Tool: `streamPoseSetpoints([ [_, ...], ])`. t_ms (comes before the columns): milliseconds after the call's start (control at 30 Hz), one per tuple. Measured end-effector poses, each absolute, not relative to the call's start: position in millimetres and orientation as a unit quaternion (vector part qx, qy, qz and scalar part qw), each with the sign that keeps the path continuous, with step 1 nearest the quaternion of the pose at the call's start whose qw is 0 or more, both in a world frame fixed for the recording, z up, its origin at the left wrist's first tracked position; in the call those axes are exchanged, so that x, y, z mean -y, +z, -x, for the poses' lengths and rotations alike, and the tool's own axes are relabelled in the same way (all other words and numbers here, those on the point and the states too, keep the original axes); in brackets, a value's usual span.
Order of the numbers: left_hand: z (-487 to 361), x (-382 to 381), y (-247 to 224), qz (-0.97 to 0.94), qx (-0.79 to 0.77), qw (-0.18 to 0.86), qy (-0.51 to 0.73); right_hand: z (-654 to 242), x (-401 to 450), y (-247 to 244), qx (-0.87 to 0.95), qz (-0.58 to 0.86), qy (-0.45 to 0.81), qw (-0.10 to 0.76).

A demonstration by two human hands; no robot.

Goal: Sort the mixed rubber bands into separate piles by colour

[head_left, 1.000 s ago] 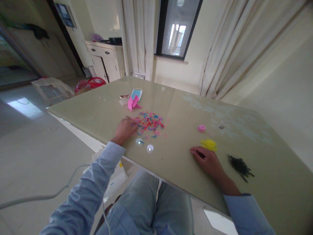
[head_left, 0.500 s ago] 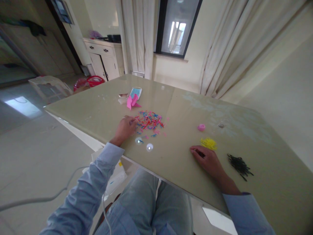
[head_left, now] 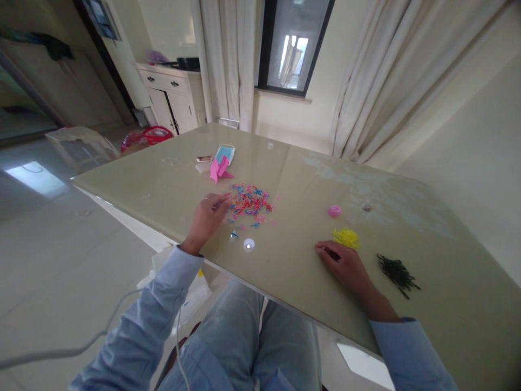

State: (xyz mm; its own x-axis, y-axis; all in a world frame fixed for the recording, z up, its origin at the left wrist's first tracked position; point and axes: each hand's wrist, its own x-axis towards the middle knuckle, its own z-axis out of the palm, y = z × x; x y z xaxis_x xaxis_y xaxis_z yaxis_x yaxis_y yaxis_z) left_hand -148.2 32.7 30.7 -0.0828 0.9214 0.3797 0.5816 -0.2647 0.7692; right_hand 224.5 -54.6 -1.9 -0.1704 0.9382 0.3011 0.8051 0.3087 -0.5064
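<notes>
My left hand (head_left: pixel 209 217) is at the left edge of a loose pile of small red, blue and pink pieces (head_left: pixel 250 201). Its thumb and fingertips are pinched together; whatever is between them is too small to make out. My right hand (head_left: pixel 340 263) rests on the table, fingers curled and pressed together, and its grip is hidden. Just beyond it lies a heap of small yellow pieces (head_left: pixel 346 238). To its right is a bundle of thin black strips (head_left: pixel 396 273). A round pink object (head_left: pixel 334 210) sits farther back.
The glossy table (head_left: pixel 285 260) carries a blue face mask (head_left: pixel 225 154), pink folded paper-like scraps (head_left: pixel 220 169) and a small flat item (head_left: pixel 204 159) at the back left. A grey cable (head_left: pixel 61 352) runs at the lower left. Curtains and a window stand behind.
My left hand has lifted slightly and turned at the edge of the coloured pile. My right hand stays in place. The view has shifted a little.
</notes>
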Motion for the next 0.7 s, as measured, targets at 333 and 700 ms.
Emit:
streamPoseSetpoints([
  [333,114.9,24.1,66.3,-0.609,-0.439,0.348,0.562,-223.5,55.5,-1.9,0.749,0.584,0.121,0.287],
  [700,78.0,44.2,59.0,-0.546,-0.301,0.516,0.587,-221.4,56.5,-1.9,0.752,0.586,0.115,0.28],
])
